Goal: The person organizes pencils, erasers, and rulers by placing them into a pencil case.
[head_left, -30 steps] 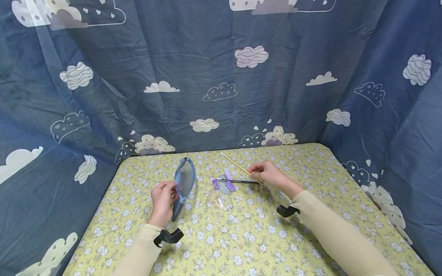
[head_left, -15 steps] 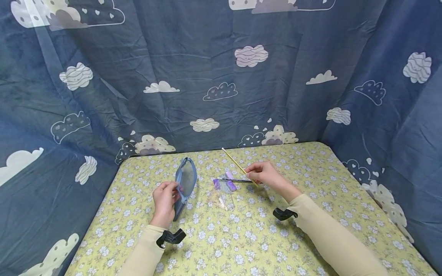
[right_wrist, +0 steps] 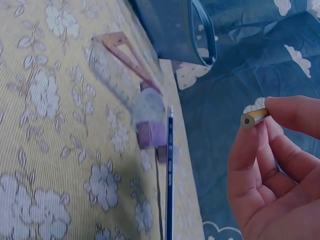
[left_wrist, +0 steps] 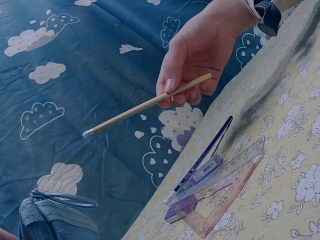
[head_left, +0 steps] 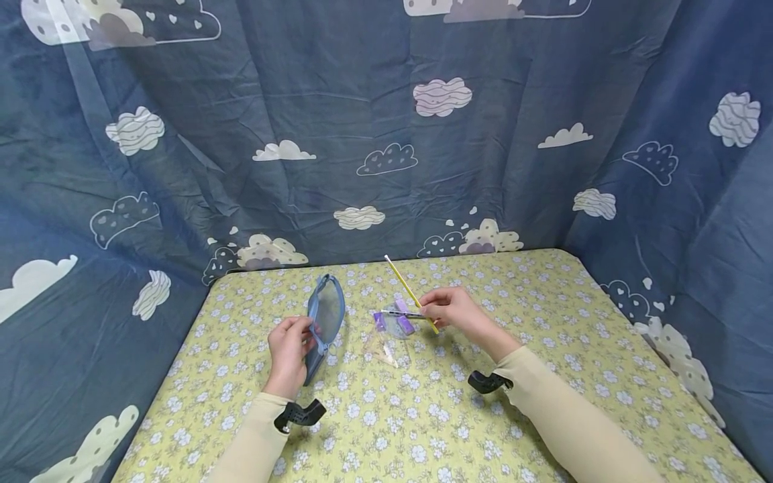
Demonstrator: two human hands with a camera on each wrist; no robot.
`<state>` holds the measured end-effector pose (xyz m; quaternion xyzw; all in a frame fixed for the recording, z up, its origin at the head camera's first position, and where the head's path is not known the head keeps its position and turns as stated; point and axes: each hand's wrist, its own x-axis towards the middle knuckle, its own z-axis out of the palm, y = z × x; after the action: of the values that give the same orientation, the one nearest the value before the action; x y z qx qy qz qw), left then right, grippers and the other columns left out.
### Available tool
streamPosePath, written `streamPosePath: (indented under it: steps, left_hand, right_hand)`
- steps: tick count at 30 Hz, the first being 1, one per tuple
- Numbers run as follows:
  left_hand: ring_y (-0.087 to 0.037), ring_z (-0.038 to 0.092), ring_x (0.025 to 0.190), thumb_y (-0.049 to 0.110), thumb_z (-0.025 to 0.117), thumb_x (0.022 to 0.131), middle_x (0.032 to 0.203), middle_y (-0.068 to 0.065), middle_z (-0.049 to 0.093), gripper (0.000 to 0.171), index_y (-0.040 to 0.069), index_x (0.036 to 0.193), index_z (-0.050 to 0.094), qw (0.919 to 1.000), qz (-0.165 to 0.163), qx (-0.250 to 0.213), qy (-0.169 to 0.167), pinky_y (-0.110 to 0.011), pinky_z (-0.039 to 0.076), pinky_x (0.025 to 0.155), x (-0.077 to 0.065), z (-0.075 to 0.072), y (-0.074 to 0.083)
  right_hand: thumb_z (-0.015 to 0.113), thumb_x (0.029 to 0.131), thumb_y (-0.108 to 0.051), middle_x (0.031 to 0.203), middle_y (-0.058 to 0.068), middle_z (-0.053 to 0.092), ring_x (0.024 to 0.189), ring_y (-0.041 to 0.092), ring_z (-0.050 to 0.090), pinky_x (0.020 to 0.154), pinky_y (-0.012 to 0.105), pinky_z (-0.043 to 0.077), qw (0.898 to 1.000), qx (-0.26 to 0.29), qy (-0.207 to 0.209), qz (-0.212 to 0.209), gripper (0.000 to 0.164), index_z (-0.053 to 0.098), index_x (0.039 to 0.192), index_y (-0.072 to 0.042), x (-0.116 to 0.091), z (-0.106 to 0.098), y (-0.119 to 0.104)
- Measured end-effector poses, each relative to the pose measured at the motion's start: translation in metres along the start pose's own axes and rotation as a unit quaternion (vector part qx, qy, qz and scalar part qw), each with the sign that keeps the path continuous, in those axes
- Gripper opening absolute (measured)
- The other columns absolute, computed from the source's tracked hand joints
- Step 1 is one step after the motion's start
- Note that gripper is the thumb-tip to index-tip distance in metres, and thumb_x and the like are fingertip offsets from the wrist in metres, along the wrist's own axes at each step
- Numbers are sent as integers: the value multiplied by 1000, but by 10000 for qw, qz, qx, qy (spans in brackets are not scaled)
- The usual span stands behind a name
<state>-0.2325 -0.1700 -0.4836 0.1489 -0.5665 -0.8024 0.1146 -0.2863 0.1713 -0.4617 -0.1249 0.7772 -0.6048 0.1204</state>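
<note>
My left hand [head_left: 286, 352] grips the near side of a blue zippered pencil case [head_left: 329, 310], held upright with its mouth spread. In my right hand [head_left: 455, 314], a yellow pencil [head_left: 403, 282] is pinched between thumb and fingers, slanting up toward the far left. The right wrist view shows its flat, unsharpened end [right_wrist: 248, 120]; the other end is whitish. Below it a dark blue pencil [right_wrist: 170, 175] lies across purple erasers [right_wrist: 151, 134]. Beside these, clear set squares [left_wrist: 220, 210], one tinted pink, lie on the cloth. The left hand barely shows in its own wrist view.
A yellow flowered cloth [head_left: 362, 429] covers the table. Dark blue curtains with cloud prints [head_left: 386, 201] stand close behind the table and along both sides. A round translucent piece [right_wrist: 148, 110] lies among the erasers.
My right hand has moved left with the yellow pencil, nearer the erasers, and the pencil slants more steeply. My left hand and the pencil case have hardly shifted.
</note>
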Motion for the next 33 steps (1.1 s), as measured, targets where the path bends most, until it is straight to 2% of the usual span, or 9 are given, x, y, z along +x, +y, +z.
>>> streamPosePath:
  steps: [3,10,12,16,19,21,23,26,33]
  left_hand:
    - [-32,69,83,6,68,93,86,-17,69,12,-5,94,63,10000,10,9,-8,-29,53,62,-1,0,0]
    - [-32,69,83,4,68,92,89,-20,69,11,-6,94,62,10000,9,-37,-69,-30,55,65,-2,2,-1]
    - [-34,69,84,4,67,92,89,-21,69,12,-6,94,62,10000,10,-40,-78,-31,55,65,-3,2,-1]
    - [-34,70,88,6,68,93,92,-21,69,13,-6,95,62,10000,-18,41,-43,-31,56,67,-4,1,1]
    - [-34,70,89,6,67,94,92,-21,69,14,-7,97,62,9999,-28,90,-55,-32,56,68,-5,-1,3]
    - [-32,70,87,5,67,93,91,-20,70,14,-8,97,62,9999,-60,72,-106,-32,56,68,-5,-2,4]
    - [-31,70,85,4,66,93,90,-19,70,13,-8,97,62,9998,-107,70,-161,-32,56,67,-7,-2,8]
    - [-27,69,81,2,66,92,87,-17,69,9,-6,94,62,9997,-153,73,-151,-31,55,66,-7,-1,11]
    - [-24,68,76,1,66,91,86,-16,69,11,-8,95,62,9996,-117,171,-180,-30,54,64,-8,2,13]
  right_hand:
    - [72,94,-16,106,20,68,81,23,63,75,42,56,10000,42,-45,-49,30,68,118,1,-2,4,-2]
    - [70,94,-14,110,27,66,83,24,65,76,42,57,9997,171,-155,36,28,68,117,1,-1,13,-5]
    - [70,95,-14,108,25,67,85,25,65,76,42,57,9996,177,-197,34,27,68,117,0,-1,15,-6]
    - [69,95,-15,106,19,69,86,26,66,78,47,56,9993,217,-296,46,24,69,116,-4,0,22,-9]
    - [69,95,-16,108,17,69,87,26,67,83,52,55,9990,254,-364,78,28,67,120,-2,2,27,-11]
    - [69,95,-16,111,19,69,90,28,68,85,54,54,9987,267,-403,131,33,65,124,0,3,30,-12]
    - [69,95,-14,111,21,68,90,27,68,84,51,55,9983,332,-442,167,37,62,127,3,3,32,-14]
    - [70,95,-12,114,26,66,90,27,68,80,45,57,9976,429,-492,229,33,63,125,1,3,36,-19]
    - [71,93,-9,107,21,69,89,31,68,77,43,58,9959,631,-572,294,26,67,118,-3,4,47,-26]
